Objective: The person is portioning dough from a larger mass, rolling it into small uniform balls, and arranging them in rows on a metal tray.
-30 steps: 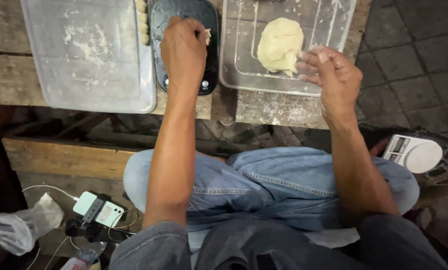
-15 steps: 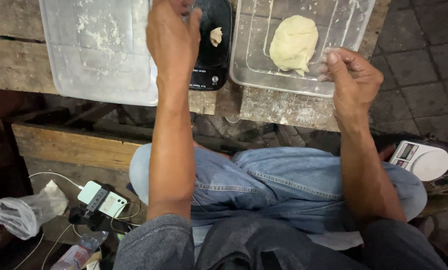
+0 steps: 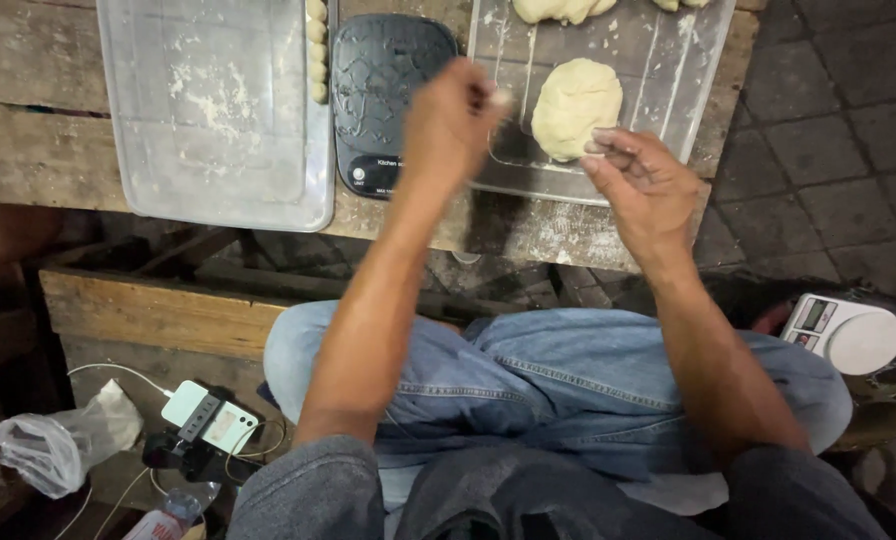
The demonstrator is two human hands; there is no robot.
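Behind left hand [image 3: 450,125], dough bit unclear

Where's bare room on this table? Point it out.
Most of the left tray lies bare, apart from the dough balls along its right wall. The black scale top is bare too. The right tray is crowded: dough lump and both hands, left, right.
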